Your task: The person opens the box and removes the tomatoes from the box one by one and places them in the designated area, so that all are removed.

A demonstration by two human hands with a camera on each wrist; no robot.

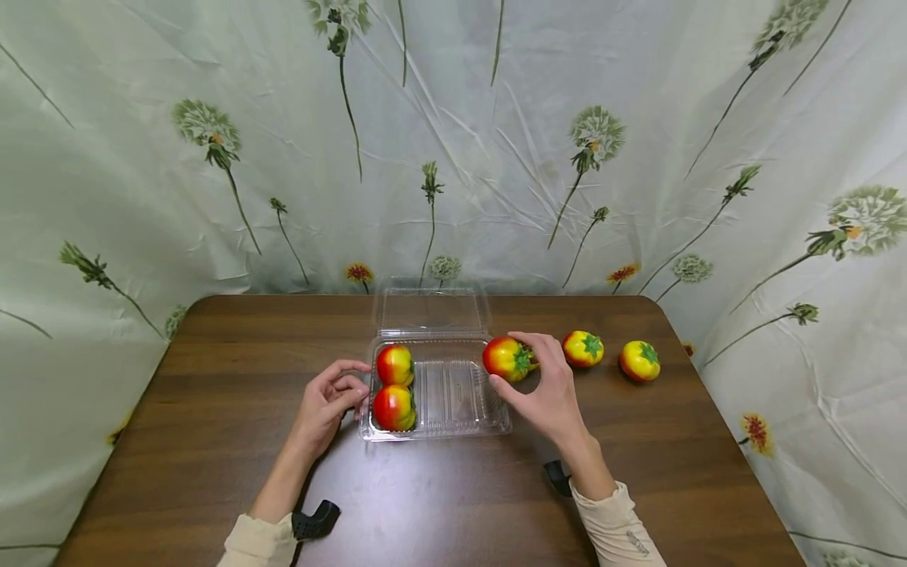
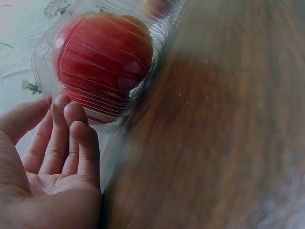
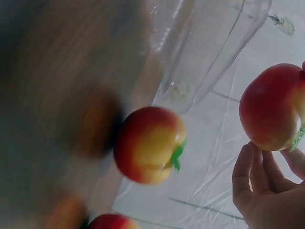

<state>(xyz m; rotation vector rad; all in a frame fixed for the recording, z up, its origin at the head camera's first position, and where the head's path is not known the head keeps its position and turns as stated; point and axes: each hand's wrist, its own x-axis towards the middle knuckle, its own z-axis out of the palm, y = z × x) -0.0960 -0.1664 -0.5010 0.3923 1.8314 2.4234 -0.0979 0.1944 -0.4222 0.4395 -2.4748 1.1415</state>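
A clear plastic clamshell container lies on the table with its lid folded back. Inside, along its left side, are two red-and-yellow fruits, a rear one and a front one. At the container's left edge, my left hand pinches the rim between thumb and fingertips. My right hand holds another red-and-yellow fruit with a green leafy top, over the container's right edge. In the right wrist view this held fruit sits between thumb and fingers.
Two more such fruits stand to the right on the table, a nearer one and one farther right. The brown wooden table ends at a dandelion-print curtain. Black bands are on both wrists.
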